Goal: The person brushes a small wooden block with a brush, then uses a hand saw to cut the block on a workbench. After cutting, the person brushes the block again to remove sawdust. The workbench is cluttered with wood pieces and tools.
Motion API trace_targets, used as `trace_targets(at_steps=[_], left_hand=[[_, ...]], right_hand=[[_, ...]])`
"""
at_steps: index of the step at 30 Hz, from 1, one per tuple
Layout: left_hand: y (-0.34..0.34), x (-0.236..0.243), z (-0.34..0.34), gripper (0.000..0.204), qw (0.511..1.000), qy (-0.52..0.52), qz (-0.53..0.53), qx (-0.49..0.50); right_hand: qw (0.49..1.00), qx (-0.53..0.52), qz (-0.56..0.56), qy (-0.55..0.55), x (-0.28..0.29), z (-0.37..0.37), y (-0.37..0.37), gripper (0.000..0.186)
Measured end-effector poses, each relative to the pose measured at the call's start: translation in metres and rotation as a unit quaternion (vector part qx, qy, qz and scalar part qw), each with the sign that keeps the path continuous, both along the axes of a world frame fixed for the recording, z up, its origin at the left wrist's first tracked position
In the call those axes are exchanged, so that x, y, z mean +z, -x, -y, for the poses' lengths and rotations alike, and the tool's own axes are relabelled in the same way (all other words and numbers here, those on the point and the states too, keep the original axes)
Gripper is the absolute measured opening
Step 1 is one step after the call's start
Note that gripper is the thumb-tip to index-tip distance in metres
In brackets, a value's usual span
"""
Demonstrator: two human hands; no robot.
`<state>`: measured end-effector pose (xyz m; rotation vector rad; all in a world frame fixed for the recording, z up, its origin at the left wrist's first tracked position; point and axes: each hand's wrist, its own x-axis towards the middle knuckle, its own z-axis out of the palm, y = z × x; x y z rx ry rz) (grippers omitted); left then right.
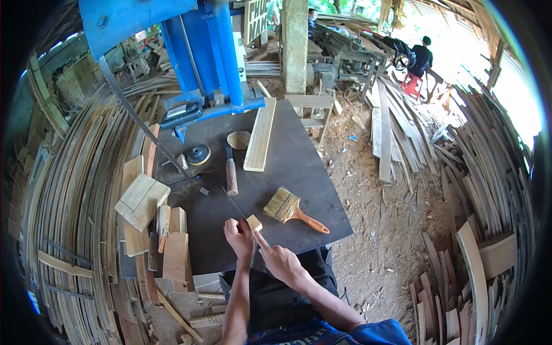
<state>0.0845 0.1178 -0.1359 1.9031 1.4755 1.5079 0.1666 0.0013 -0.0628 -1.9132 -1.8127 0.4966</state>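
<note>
A small pale wooden block [254, 223] is held over the near edge of the dark worktable [201, 230]. My left hand [238, 238] is closed around the block's left side. A thin dark metal strip [233, 201], like a narrow blade, sticks out from beside the block toward the far left. My right hand [282, 261] has its index finger reaching to the near side of the block. The other right fingers are curled, and what they grip is hidden. Right of the block lies a wide paintbrush [296, 211] with a brown handle.
A blue bandsaw [201, 57] rises at the table's far side, its blade [132, 109] slanting down on the left. A wooden-handled tool [232, 175], a black disc [198, 154] and a plank [260, 135] lie on the table. Wood offcuts [144, 198] crowd the left edge.
</note>
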Motion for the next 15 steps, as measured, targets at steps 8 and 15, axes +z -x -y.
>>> trace_targets(at_steps=[8,15], left_hand=[[0.004,-0.01,-0.006,0.023,1.0,0.001,-0.009,-0.023],[0.0,-0.002,-0.001,0.022,1.0,-0.007,-0.01,0.003]], right_hand=[[0.999,-0.007,0.022,-0.035,-0.009,-0.019,-0.001,0.062],[0.999,-0.01,0.017,0.027,0.013,0.039,-0.006,0.069]])
